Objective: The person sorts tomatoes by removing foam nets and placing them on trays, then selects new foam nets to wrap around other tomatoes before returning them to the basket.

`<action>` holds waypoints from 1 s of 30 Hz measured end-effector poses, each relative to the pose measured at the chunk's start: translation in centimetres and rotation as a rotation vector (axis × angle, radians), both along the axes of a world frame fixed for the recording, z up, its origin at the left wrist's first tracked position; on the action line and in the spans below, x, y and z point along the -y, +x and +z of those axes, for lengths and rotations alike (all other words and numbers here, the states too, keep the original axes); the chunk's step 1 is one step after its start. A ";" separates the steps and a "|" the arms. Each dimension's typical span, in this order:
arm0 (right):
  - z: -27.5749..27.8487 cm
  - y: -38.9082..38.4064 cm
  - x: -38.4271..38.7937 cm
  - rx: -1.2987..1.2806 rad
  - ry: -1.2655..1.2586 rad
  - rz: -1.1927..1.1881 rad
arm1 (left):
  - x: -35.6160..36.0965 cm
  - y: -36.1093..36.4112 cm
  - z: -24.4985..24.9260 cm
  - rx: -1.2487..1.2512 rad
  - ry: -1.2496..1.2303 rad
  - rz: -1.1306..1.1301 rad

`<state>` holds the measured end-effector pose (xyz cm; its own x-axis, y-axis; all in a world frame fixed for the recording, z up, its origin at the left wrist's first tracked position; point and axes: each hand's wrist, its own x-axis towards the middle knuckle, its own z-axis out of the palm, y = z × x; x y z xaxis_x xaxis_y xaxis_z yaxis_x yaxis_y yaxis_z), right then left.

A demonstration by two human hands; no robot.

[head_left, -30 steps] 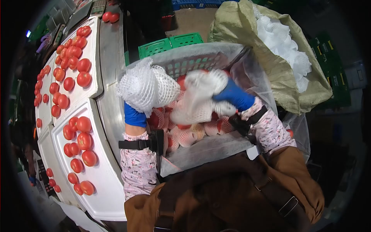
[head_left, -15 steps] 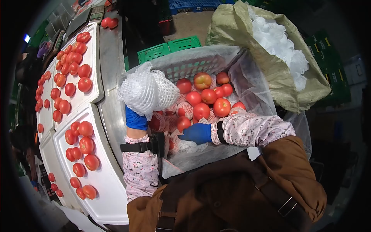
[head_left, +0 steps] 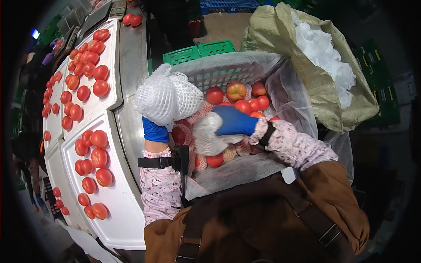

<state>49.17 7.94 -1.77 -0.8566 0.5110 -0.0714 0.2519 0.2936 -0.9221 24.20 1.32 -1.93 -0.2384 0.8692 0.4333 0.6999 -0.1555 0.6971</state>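
Observation:
My left hand (head_left: 155,131), in a blue glove, is mostly covered by a bunch of white foam nets (head_left: 164,98) at the crate's left side; its fingers are hidden. My right hand (head_left: 234,120), also gloved in blue, is closed on a white foam net (head_left: 210,133) above the crate, slightly blurred. Whether a tomato is inside that net I cannot tell. Below, the plastic-lined crate (head_left: 219,76) holds several red tomatoes (head_left: 236,91), some bare and some in foam nets.
White trays (head_left: 123,219) with several tomatoes stand on the left beside a metal surface (head_left: 133,57). A sack (head_left: 267,33) of white foam nets is at the upper right. Green crates (head_left: 199,51) lie behind the lined crate. A person's legs (head_left: 28,171) show at far left.
My right hand has risen from the crate's near side towards its middle, lifting the white foam net. My left hand keeps its place with the bunch. The view has shifted slightly.

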 end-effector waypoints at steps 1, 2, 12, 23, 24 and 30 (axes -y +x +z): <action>-1.1 -1.6 0.7 -0.011 -0.118 -0.001 | 0.0 0.0 -0.9 0.664 0.064 -0.194; -2.1 -3.1 1.3 -0.020 -0.235 -0.007 | -0.2 -0.1 -1.9 1.326 0.131 -0.390; -7.4 -8.3 4.1 -0.079 -0.028 -0.056 | -0.4 -0.1 -2.8 0.635 0.017 -0.209; -7.4 -1.8 -2.6 -0.327 0.136 0.045 | 1.1 0.1 0.9 -0.748 -0.194 0.101; -6.4 -0.2 -3.3 -0.321 -0.074 0.001 | 1.0 0.0 -0.2 -0.745 -0.194 0.105; -8.3 2.9 -10.4 -0.834 -0.249 -0.125 | 0.2 -0.8 -3.4 0.695 0.019 -0.192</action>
